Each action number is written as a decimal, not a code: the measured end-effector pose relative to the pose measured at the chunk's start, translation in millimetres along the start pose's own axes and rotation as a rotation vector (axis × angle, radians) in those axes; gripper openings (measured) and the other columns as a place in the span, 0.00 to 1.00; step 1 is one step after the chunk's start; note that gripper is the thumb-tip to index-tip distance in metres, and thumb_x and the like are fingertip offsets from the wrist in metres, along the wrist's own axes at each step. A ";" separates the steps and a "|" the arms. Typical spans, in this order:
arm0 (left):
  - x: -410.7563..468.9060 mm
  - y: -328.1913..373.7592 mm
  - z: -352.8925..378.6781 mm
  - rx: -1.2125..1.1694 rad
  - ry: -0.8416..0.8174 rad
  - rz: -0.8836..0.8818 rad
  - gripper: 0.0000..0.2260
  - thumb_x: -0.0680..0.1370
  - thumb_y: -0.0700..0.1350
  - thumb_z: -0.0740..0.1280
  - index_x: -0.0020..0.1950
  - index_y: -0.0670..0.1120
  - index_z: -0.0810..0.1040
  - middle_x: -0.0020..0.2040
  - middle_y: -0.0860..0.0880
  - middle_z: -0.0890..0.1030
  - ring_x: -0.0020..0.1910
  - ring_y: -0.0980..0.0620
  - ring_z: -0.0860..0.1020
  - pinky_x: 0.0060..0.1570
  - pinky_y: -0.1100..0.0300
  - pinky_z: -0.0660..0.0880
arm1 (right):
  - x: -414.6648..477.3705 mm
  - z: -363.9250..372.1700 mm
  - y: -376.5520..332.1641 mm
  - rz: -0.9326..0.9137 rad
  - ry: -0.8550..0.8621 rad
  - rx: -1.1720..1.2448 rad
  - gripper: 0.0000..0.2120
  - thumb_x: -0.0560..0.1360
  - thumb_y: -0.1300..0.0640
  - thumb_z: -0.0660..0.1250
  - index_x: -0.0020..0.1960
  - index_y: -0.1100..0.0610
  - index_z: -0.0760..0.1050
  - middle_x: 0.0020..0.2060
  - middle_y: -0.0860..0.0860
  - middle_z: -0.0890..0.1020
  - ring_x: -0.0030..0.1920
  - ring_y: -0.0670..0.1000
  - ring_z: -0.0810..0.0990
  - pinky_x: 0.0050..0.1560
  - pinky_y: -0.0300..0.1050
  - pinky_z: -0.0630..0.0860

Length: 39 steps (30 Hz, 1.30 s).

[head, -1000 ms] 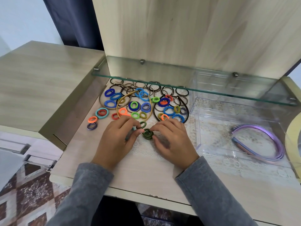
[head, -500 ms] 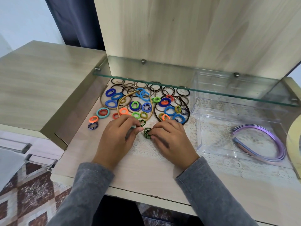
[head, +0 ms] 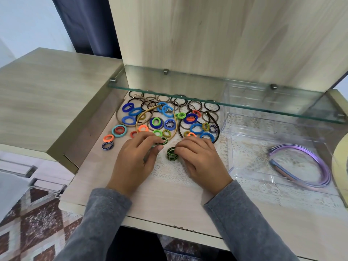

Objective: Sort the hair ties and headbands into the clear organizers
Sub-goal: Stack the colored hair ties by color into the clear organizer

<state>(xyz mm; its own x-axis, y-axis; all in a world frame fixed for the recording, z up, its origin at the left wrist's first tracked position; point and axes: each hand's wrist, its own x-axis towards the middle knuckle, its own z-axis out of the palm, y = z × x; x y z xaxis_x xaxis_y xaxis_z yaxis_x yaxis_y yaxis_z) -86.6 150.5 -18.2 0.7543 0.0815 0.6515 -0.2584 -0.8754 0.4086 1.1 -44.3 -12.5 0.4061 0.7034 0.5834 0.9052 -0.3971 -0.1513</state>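
Desk (head: 169, 200): pale wood-grain laminate, flat, with a chipped near edge.
Glass shelf (head: 207, 95): clear greenish pane on metal pegs, hanging over the far part of the pile.
Clear organizer (head: 230, 153): hard, see-through rectangular tray on the right, holding the purple headbands (head: 320, 162), thin glossy arcs nested together.
Lace mat (head: 169, 172): white openwork cloth under the hands and tray.
Hair ties (head: 195, 127): soft fabric rings in blue, green, orange, olive and thin black, spread at far centre, with looped tan and dark bands among them.
Left hand (head: 135, 159): fingers curled, fingertips on a single striped tie (head: 162, 141) at the pile's near edge; whether it is pinched, I cannot tell.
Right hand (head: 199, 159): fingertips pinch the striped stack (head: 171, 153), green-and-black rings standing on edge on the lace between the hands.
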 end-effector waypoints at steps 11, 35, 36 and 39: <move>1.3 4.9 -1.3 -0.018 -0.006 0.008 0.06 0.79 0.44 0.70 0.52 0.42 0.80 0.51 0.49 0.80 0.49 0.49 0.79 0.44 0.49 0.77 | -2.3 1.7 0.3 -0.008 -0.040 -0.018 0.08 0.75 0.62 0.67 0.52 0.54 0.80 0.52 0.47 0.82 0.60 0.52 0.77 0.57 0.52 0.71; 0.1 11.3 3.2 0.093 -0.145 0.138 0.05 0.78 0.46 0.70 0.52 0.47 0.82 0.53 0.52 0.81 0.52 0.50 0.79 0.52 0.55 0.73 | 1.6 -3.7 -3.4 0.248 0.077 0.181 0.12 0.73 0.67 0.63 0.55 0.60 0.78 0.49 0.50 0.80 0.53 0.49 0.76 0.56 0.44 0.72; 0.1 11.7 3.1 0.088 -0.144 0.135 0.05 0.78 0.45 0.70 0.52 0.47 0.82 0.53 0.52 0.81 0.52 0.50 0.79 0.51 0.55 0.73 | 1.6 -3.8 -3.5 0.246 0.074 0.180 0.11 0.73 0.66 0.63 0.55 0.60 0.77 0.49 0.50 0.80 0.53 0.49 0.75 0.56 0.44 0.72; 0.1 12.3 3.1 0.074 -0.132 0.132 0.05 0.77 0.44 0.70 0.52 0.46 0.82 0.52 0.51 0.81 0.51 0.50 0.80 0.51 0.54 0.74 | 1.4 -3.9 -3.8 0.246 0.062 0.176 0.11 0.74 0.66 0.63 0.55 0.60 0.77 0.49 0.50 0.80 0.53 0.49 0.75 0.56 0.43 0.72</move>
<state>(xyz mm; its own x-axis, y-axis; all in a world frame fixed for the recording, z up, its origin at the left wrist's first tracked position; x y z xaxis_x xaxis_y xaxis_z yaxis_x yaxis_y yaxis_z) -87.8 138.2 -15.2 0.7905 -0.0958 0.6049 -0.3191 -0.9075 0.2733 -2.2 -44.1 -8.1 0.6120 0.5594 0.5590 0.7908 -0.4392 -0.4263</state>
